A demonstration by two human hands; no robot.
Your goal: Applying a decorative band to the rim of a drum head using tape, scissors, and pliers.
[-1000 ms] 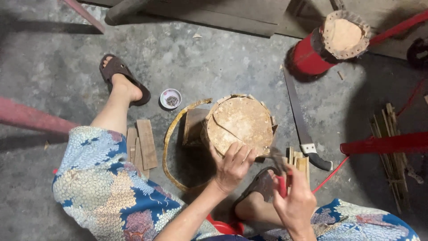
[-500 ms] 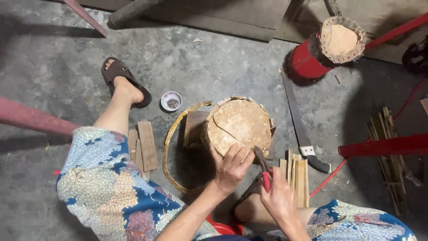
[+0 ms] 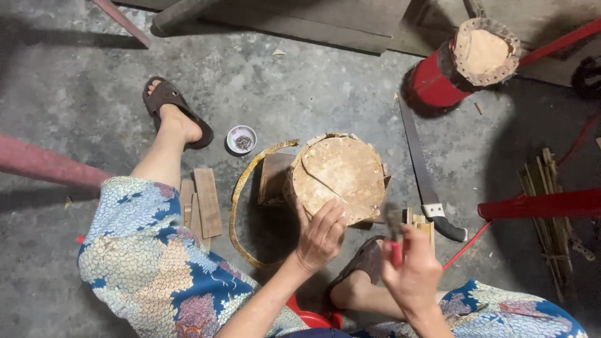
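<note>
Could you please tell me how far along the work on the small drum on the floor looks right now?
Done: a pale hide already lies over the drum, its edges folded down. In hand: the left hand presses the near rim while the right hand holds a red-handled tool, blurred, beside it. Left: I cannot tell how much of the rim is fastened; the small bowl holds small dark pieces.

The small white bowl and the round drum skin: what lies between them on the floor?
In the head view, a curved yellowish strip arcs between the bowl and the drum, with a wooden block just behind it.
</note>
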